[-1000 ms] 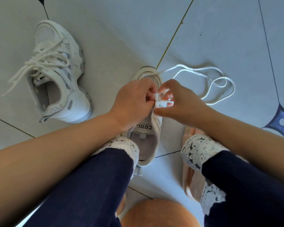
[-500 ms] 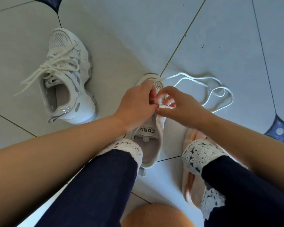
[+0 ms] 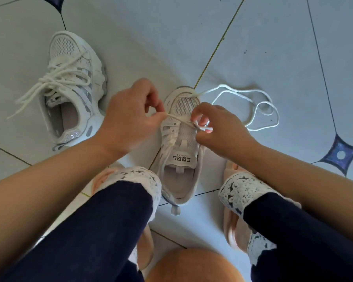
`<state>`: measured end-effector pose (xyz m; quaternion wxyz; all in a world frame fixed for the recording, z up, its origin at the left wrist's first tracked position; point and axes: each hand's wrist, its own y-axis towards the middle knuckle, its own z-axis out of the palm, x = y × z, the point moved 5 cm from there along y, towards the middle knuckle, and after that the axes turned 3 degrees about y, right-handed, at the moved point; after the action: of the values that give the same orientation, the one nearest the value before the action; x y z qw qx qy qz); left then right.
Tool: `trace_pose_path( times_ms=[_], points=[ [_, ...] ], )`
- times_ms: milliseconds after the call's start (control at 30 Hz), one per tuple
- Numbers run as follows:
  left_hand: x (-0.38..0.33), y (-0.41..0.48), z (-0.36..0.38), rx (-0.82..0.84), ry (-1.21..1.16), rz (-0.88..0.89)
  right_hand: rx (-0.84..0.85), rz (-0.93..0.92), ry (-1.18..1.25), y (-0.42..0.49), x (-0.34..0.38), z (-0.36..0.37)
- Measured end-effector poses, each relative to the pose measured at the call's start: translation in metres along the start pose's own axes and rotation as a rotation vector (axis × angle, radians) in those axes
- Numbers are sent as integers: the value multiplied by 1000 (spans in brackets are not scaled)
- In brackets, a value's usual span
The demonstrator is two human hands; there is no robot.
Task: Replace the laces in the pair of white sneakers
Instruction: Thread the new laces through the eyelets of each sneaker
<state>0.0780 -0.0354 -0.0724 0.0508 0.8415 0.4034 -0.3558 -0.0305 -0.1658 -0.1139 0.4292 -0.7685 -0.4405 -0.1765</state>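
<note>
A white sneaker stands on the floor between my feet, toe pointing away. A white lace runs from its toe end and lies in loops on the tiles to the right. My left hand pinches one end of the lace and holds it stretched across the lowest eyelets. My right hand pinches the lace at the sneaker's right eyelet row. A second white sneaker with its lace threaded and loose sits at the left.
The floor is pale tile with dark diamond insets. My knees in dark trousers with white lace cuffs flank the sneaker, over pink slippers. An orange-brown rounded object sits at the bottom edge.
My hands have drawn apart: the left moved left, pulling a lace end taut across the sneaker. The camera view shifted, so the shoes appear lower in frame.
</note>
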Motion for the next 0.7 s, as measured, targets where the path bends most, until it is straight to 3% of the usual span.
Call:
trace_pose_path(
  times_ms=[200,267,367,567,700],
  points=[
    [-19,12,29,71,-701,-353,63,-2,-40,1,4,7],
    [-20,14,34,104,-805,-418,72,6,-41,-2,3,5],
    [-10,12,28,158,-723,-422,84,25,-51,-3,2,4],
    [45,25,-54,-42,-580,-463,72,51,-43,-7,-6,-1],
    [17,18,-16,255,-170,-239,36,57,81,-7,-7,-1]
  ],
)
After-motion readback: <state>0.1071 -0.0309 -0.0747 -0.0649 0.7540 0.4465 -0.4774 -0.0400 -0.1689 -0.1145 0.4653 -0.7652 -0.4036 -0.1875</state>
